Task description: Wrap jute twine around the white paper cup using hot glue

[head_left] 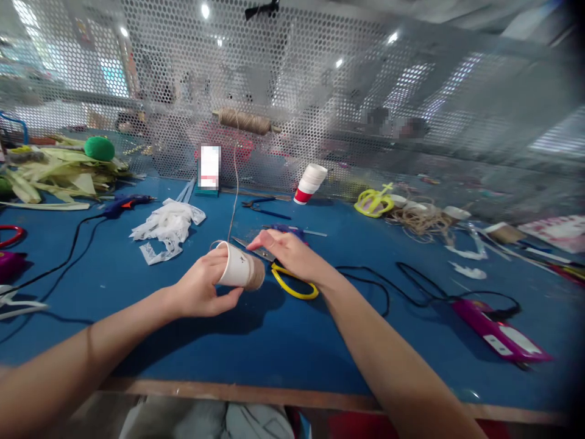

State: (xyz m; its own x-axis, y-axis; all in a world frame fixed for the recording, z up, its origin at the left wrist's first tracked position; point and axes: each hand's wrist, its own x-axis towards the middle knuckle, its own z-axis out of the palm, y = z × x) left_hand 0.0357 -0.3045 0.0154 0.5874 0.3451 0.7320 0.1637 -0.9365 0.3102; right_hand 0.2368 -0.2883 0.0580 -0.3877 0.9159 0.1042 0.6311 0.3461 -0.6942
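Note:
My left hand (203,288) is closed round a white paper cup (237,266) held on its side, its base end wrapped in brown twine. A strand of twine (234,189) runs up from the cup to a spool (245,121) on the mesh wall. My right hand (289,255) lies over yellow-handled scissors (292,281) on the blue table (256,341), fingers curled towards the cup's wrapped end. Whether they grip the scissors I cannot tell.
A stack of red-and-white cups (309,183) and pliers (261,206) lie behind. White plastic scraps (167,227) and a blue glue gun (125,203) are at left, a pink glue gun (496,332) with black cable at right. Corn husks (55,174) are far left.

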